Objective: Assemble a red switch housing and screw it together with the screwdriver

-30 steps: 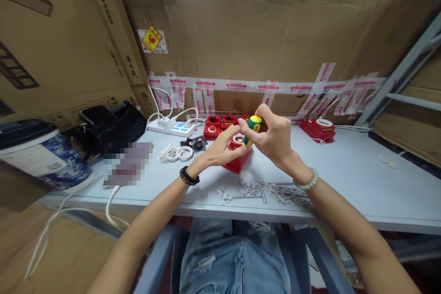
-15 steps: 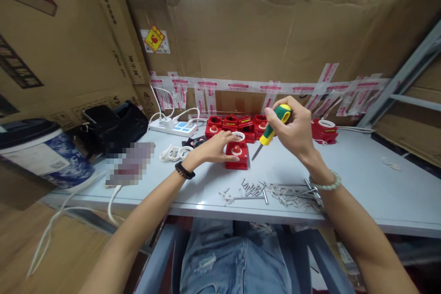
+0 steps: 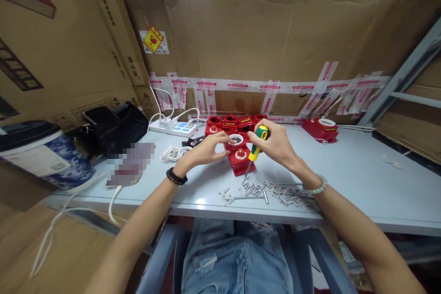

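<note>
A red plastic unit [image 3: 240, 160] with a red button and a white ring on top lies on the grey table [image 3: 361, 179], straight ahead. My left hand [image 3: 206, 148] is closed on its left side and steadies it. My right hand [image 3: 274, 144] grips a green and yellow screwdriver [image 3: 255, 148]. The tool's tip points down at the unit's right front corner. A scatter of several loose screws [image 3: 253, 189] lies just in front of the unit.
More red units [image 3: 230, 123] stand in a row at the back, and one [image 3: 319, 129] sits apart at the right. A white power strip [image 3: 172, 127], white rings [image 3: 175, 152], a black bag [image 3: 113, 126] and a bucket [image 3: 41, 154] occupy the left. Taped cardboard [image 3: 275, 32] walls the back.
My right hand has come down and left with the screwdriver, from raised beside the unit to its tip at the unit's front corner. The unit has turned a little under my left hand.
</note>
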Action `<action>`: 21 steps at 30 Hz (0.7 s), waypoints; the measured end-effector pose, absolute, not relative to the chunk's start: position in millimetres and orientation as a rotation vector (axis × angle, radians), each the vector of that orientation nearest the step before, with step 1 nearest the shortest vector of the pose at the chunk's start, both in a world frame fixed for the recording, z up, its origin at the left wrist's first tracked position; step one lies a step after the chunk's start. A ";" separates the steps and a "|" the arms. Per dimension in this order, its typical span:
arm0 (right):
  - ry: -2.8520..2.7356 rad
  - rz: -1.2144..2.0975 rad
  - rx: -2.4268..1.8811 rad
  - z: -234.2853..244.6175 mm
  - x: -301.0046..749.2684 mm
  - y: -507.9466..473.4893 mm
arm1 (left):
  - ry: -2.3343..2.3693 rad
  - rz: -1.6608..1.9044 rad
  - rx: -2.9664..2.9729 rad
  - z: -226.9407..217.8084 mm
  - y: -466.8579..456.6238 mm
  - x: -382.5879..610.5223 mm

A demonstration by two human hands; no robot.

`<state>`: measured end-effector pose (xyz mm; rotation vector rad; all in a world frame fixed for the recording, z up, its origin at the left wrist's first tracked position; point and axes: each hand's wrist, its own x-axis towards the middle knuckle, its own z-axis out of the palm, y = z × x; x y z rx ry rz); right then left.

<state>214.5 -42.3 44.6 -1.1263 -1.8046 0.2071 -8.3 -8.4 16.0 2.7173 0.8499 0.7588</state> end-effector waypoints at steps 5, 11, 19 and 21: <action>-1.816 0.164 -1.118 43.3 213.4 -41.7 | 0.843 0.823 2.704 12.1 -5.1 -5.0; -1.813 0.170 -1.109 46.6 214.1 -44.2 | 0.833 0.843 2.703 9.4 -3.8 -4.8; -1.575 0.105 -0.986 71.7 228.5 -52.0 | 0.899 0.823 2.730 9.4 -7.5 -1.6; -1.540 0.062 -0.974 75.4 229.8 -53.1 | 0.903 0.828 2.734 10.0 -9.7 -0.4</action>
